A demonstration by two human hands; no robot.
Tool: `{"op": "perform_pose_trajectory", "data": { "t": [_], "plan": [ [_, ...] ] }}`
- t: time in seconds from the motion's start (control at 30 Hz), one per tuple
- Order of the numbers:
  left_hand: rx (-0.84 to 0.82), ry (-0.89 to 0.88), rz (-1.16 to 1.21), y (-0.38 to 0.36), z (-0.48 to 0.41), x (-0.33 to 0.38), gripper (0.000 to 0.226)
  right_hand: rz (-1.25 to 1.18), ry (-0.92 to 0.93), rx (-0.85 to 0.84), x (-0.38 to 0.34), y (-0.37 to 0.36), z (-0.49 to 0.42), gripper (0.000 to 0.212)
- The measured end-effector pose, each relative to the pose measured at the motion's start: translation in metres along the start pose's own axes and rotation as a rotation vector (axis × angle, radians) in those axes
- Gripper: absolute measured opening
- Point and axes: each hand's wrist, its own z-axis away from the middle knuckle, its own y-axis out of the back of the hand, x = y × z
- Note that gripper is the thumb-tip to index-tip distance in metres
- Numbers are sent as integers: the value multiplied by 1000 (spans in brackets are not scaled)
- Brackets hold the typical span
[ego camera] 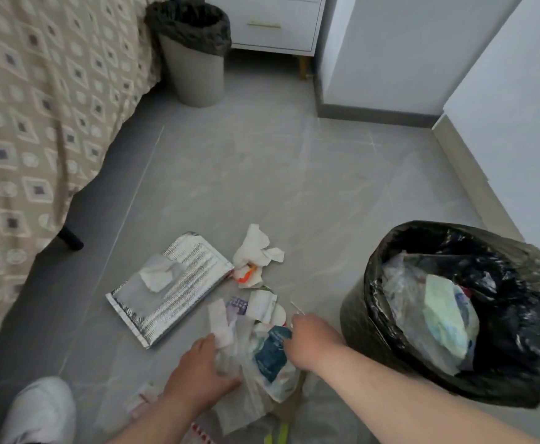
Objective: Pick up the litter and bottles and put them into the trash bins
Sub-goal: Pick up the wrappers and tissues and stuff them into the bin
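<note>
While both hands work at the near edge of the heap, the litter lies on the floor (294, 174) between the bed (38, 123) on the left and the black-lined bin (378, 267) on the right; no bottle shows. The left hand (198, 370) has its grip closed, fingers and thumb curled round the loose side of a thin plastic bag (275, 382) with a teal packet inside; the right hand (310, 341) is bent down over the bag's far edge with its fingertips hidden, so I cannot tell whether its grip has anything.

Just beyond lie paper slips (220, 322), a thin stick (296, 307), a crumpled tissue (257, 248) and, to the left, a silver foil mailer (179, 293) with another tissue on it; a second, grey bin (195, 68) stands well apart at the far side by the bed.

The likely trouble is a one-sided lift; the bag could tip and spill its contents, or the slips resting against it could slide off. The near bin already looks well filled, so a bulky bundle might catch on the liner or perch on top; the stick looks easy to leave behind.
</note>
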Motion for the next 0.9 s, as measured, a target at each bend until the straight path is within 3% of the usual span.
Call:
{"op": "perform_pose_trajectory", "data": {
  "t": [0.17, 0.27, 0.37, 0.63, 0.9],
  "plan": [
    [44, -35, -10, -7, -8, -8, 63, -95, -82, -59, 9, -24, -14, 41],
    [53, -11, 34, -10, -9, -6, 67, -220, -137, -88, 8, -36, -16, 39],
    [70, 16, 33, -12, -13, -3, 82, -284, -160, -39, 8, -43, -17, 24],
    [141, 8, -37, -13, -22, -2, 27, -361, -133, -5, 19, -20, -20, 21],
    [317, -50, 145, 8, -21, 0, 23, -373, -88, 4, 25, -1, -19, 20]
  ]
}}
